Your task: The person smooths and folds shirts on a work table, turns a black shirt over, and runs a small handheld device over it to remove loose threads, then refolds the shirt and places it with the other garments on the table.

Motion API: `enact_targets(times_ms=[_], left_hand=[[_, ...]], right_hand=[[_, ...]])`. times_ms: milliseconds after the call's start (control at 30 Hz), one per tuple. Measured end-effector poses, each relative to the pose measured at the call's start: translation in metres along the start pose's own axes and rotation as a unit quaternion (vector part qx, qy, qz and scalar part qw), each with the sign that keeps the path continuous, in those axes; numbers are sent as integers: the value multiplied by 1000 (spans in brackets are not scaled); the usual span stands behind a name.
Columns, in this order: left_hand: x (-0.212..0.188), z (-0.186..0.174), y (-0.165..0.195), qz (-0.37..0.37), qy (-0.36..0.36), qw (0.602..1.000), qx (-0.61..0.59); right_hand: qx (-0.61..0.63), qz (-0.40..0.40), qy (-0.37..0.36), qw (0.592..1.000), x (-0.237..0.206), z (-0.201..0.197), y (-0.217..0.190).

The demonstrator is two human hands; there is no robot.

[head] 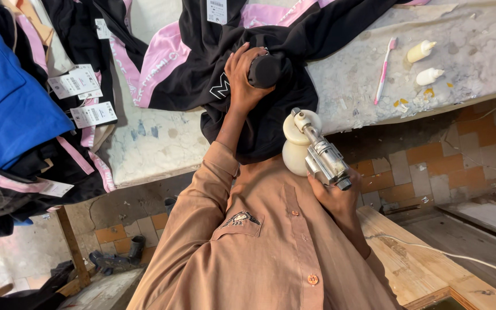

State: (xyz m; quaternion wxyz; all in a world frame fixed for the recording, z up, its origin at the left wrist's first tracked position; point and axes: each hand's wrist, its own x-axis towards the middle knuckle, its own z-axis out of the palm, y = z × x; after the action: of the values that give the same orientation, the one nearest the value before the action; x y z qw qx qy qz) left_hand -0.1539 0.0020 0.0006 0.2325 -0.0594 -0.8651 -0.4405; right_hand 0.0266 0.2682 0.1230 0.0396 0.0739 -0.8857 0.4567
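A black garment with pink stripes [202, 63] is spread over the front edge of the stained work table [156, 143]. The left hand [242, 77] is closed around a black round-headed tool [264, 70], pressed on the garment. A metal spray gun w/ cream bottle [311, 146] is gripped by the right hand [337, 198], just off the table's front edge. A pink toothbrush [384, 69] & two small bottles [425, 63] lie near the right corner. Tagged clothes [24, 97] are piled at the left edge.
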Motion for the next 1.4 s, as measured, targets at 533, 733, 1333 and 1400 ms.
enact_targets(times_ms=[533,733,1333,1400], left_hand=[[3,-1,-2,-13,-3,1000,-3],[5,-1,-5,-5,4,1000,-7],[1,6,-20,-9,-4,1000,-3],[1,5,-20,-10,-2,1000,13]], right_hand=[[36,-7,-1,999,-9,4,18],[-8,-28,1,1000,-16,11,29],[12,-16,28,999,-34,10,46],[-14,-3,18,1000,-35,11,52]])
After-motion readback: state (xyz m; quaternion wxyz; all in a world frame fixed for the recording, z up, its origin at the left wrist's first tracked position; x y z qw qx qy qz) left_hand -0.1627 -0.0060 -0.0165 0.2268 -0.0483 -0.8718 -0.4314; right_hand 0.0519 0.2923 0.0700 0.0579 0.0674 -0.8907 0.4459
